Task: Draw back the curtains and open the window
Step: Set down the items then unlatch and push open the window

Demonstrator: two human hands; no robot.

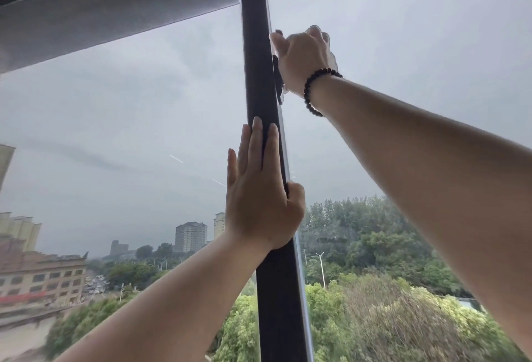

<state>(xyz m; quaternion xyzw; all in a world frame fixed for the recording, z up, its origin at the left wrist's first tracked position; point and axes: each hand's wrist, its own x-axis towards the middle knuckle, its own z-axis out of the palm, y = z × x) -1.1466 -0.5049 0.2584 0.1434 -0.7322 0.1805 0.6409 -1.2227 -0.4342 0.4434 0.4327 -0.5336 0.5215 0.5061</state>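
A dark vertical window frame (257,79) runs down the middle between two glass panes. My left hand (259,194) lies flat on its front, fingers pointing up, with the thumb hooked around its right edge. Higher up, my right hand (302,57), with a dark bead bracelet on the wrist, grips the frame's right edge, thumb along the edge and fingers bent against the right pane (403,73). A small dark latch (277,85) sits on that edge, partly covered by the heel of my right hand. No curtain is in view.
The left pane (129,131) shows grey sky, buildings and trees far below. A grey slab (115,7) crosses the top of the view above both panes. Both my forearms reach up from the bottom corners.
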